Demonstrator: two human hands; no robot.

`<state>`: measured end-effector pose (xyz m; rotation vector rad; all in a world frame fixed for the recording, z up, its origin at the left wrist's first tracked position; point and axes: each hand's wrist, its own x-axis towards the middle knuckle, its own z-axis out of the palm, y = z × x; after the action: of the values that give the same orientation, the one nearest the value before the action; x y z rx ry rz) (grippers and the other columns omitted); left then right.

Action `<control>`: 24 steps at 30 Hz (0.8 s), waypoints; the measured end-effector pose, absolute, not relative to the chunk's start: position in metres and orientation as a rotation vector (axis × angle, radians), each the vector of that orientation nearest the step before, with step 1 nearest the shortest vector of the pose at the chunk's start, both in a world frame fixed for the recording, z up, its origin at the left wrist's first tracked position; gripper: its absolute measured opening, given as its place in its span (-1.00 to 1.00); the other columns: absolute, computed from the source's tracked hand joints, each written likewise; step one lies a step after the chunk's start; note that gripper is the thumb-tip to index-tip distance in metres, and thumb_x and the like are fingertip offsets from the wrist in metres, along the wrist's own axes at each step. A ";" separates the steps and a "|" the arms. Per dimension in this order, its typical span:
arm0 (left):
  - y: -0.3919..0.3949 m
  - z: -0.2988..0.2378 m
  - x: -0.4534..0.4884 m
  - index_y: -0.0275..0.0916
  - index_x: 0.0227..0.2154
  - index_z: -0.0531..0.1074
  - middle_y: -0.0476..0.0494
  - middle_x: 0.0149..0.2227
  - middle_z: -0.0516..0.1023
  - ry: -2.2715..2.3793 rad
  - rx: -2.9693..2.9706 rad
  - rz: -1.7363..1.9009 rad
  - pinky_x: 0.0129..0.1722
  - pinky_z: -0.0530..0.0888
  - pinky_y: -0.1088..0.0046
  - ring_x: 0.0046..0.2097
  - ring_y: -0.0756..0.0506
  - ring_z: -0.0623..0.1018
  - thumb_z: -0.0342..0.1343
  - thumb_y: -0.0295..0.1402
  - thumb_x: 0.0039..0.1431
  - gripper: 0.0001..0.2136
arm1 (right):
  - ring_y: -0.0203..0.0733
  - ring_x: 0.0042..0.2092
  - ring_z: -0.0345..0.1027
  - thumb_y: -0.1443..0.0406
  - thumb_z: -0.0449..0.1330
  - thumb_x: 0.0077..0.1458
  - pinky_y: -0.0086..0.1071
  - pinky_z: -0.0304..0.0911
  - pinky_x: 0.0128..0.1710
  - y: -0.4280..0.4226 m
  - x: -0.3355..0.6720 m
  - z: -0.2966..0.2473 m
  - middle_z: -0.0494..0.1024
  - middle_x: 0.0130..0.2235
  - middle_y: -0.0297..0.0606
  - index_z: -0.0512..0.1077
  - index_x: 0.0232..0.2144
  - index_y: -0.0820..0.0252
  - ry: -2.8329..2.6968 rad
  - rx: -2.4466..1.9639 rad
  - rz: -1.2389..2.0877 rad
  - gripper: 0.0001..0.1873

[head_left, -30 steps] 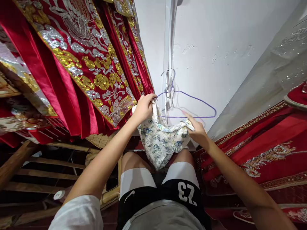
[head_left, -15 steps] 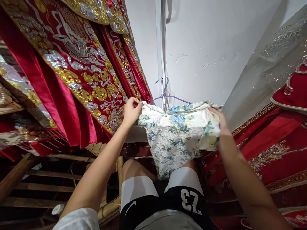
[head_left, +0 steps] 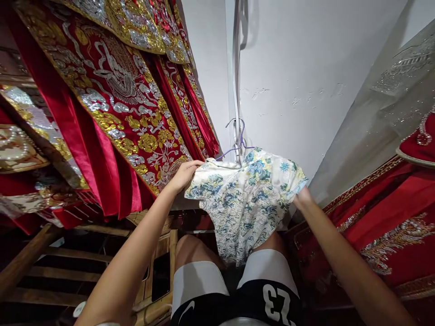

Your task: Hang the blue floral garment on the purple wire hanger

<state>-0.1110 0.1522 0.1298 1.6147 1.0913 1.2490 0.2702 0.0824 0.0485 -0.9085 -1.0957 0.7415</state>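
While the dress (head_left: 244, 203) hung on the purple hanger (head_left: 238, 141) by the white wall (head_left: 288, 68), it looked like we were setting it straight. Our left hand (head_left: 183, 174) pinched one sleeve, next to the red cloths (head_left: 112, 117). Our right hand (head_left: 303, 199) was at the other sleeve, but its fingers hid under the cloth, so we could not tell if it gripped. We think the next move called for a soft, even tug on both sides.

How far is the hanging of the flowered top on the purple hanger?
Done: the floral top sits on the purple wire hanger, hooked at the wall. In hand: left hand pinches one sleeve, right hand touches the other. Left: probably smoothing and letting go.
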 end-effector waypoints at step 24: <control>0.136 0.131 -0.029 -0.23 -0.22 0.44 -0.23 -0.26 0.51 1.090 2.774 1.438 -0.11 0.38 0.20 -0.17 -0.21 0.45 -0.09 -0.24 0.42 -0.75 | 0.01 -0.25 0.57 0.00 0.39 -0.05 -0.21 0.51 -0.32 -0.067 0.204 0.048 0.67 -0.24 -0.17 0.62 -0.21 0.11 -0.692 -0.818 0.923 -0.58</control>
<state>-0.0292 0.1364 0.1311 2.7740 1.0902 1.4376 0.2038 -0.0668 0.0482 -0.8179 -0.6918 0.9234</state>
